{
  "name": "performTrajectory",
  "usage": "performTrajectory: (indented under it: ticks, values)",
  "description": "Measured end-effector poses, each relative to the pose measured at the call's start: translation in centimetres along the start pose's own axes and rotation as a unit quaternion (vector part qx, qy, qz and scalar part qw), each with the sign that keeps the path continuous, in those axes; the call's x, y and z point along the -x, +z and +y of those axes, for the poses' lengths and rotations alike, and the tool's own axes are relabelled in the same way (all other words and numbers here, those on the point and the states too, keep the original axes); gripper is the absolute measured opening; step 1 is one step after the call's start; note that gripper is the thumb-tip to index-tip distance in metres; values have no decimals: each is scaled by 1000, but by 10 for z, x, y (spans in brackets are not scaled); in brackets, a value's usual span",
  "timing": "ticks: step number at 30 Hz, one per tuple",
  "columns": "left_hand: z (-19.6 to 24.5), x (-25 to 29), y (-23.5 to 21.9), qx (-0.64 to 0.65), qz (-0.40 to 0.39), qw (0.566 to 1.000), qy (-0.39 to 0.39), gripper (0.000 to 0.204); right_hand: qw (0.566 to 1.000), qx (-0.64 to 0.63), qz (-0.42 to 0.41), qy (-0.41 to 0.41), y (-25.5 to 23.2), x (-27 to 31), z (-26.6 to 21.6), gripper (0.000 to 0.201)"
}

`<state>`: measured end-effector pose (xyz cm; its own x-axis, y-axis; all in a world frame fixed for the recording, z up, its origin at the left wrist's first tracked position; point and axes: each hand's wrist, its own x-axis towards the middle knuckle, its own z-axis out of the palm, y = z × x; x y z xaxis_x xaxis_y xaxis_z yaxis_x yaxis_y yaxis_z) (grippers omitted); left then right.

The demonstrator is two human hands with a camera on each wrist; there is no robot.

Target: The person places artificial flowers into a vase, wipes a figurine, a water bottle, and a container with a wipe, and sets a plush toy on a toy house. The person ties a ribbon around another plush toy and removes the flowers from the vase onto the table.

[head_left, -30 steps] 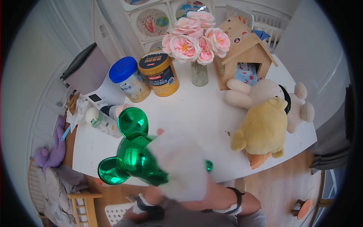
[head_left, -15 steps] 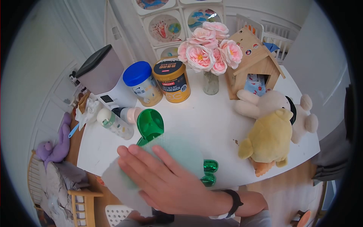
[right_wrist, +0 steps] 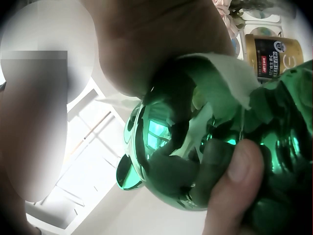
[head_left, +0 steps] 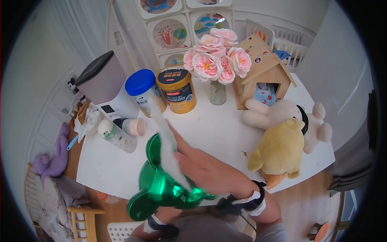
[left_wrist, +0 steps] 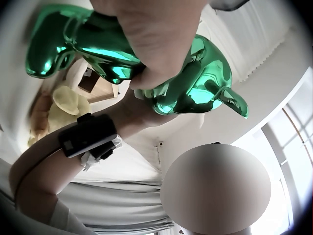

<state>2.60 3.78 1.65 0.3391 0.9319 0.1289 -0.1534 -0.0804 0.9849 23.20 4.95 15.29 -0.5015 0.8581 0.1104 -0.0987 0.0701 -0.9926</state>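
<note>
A shiny green bear figurine (head_left: 159, 183) with round ears is held near the table's front edge, its head toward the left. My left hand (left_wrist: 156, 39) grips its body, with the thumb (right_wrist: 237, 176) showing against the green surface in the right wrist view. In the head view the figurine hides most of that hand. My right hand (head_left: 205, 165) is turned on edge beside the head and holds a thin white cloth (head_left: 169, 155). Part of the cloth lies over the figurine in the right wrist view, just below the right hand.
On the white table (head_left: 217, 133) stand a blue-lidded can (head_left: 145, 90), a yellow can (head_left: 177, 90), a bottle (head_left: 119, 137) and a pink-capped bottle (head_left: 137, 127). Behind are a flower vase (head_left: 217, 92) and a wooden house (head_left: 262, 68). Plush toys (head_left: 280, 147) lie at the right.
My right hand has gone from lying flat over the cloth and figurine to standing on edge, the cloth moving with it. The figurine has turned and sits lower, nearer my body.
</note>
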Motion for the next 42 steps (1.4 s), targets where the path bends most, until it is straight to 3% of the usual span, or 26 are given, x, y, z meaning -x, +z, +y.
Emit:
performTrajectory:
  ticks: [2,4,5,7,8,9,10,11,12,13,14,16,18,19,23,24,26,28,31,36,42]
  values:
    - [1,0,2,-3,-1,1000,0,74,992,77,-71,-69,-10,14,8,60]
    - [3,1,2,-8,0,1000,0,73,970,201,52,-130,1,28,54,59]
    - [3,1,2,-11,0,1000,0,73,970,201,52,-130,3,27,61,59]
    - [3,3,1,-19,3,1000,-1,73,980,-74,50,-180,11,22,70,65]
    - [4,3,1,-23,4,1000,-2,73,979,-75,50,-180,20,21,71,65]
    - [4,3,2,-27,5,1000,-3,73,960,-232,76,-138,30,20,73,67]
    - [4,4,3,-31,5,999,-6,73,914,-383,102,-92,39,24,77,69]
    - [4,5,5,-36,4,999,-8,73,977,-21,118,-175,34,26,103,76]
    - [11,8,9,-40,3,999,-10,73,977,-23,121,-176,32,31,100,76]
    - [12,7,11,-42,1,999,-11,73,959,150,152,-188,31,36,92,81]
    - [13,5,14,-28,34,999,8,64,910,318,178,-195,31,40,87,85]
    - [16,2,19,1,101,994,47,46,895,368,188,-169,36,45,98,83]
    - [13,-5,2,-66,140,985,-74,43,803,528,195,-195,35,49,123,71]
    - [13,-6,3,-66,137,985,-75,43,786,552,203,-191,36,54,122,62]
    - [47,-17,24,161,170,971,-54,42,787,557,185,-192,33,67,129,58]
    - [45,-19,21,159,169,971,-54,42,796,548,174,-190,32,70,132,57]
    - [35,-26,8,60,152,986,39,44,804,540,165,-187,30,79,137,57]
    - [29,-35,-12,44,143,989,22,48,861,460,178,-126,29,88,140,55]
    - [36,-51,-26,17,129,991,-22,54,873,418,216,-128,27,99,136,51]
    - [39,-86,-38,-23,90,995,-18,60,878,394,231,-143,18,111,126,39]
    - [6,-131,-78,-38,-47,997,-36,71,898,359,222,-122,12,111,124,27]
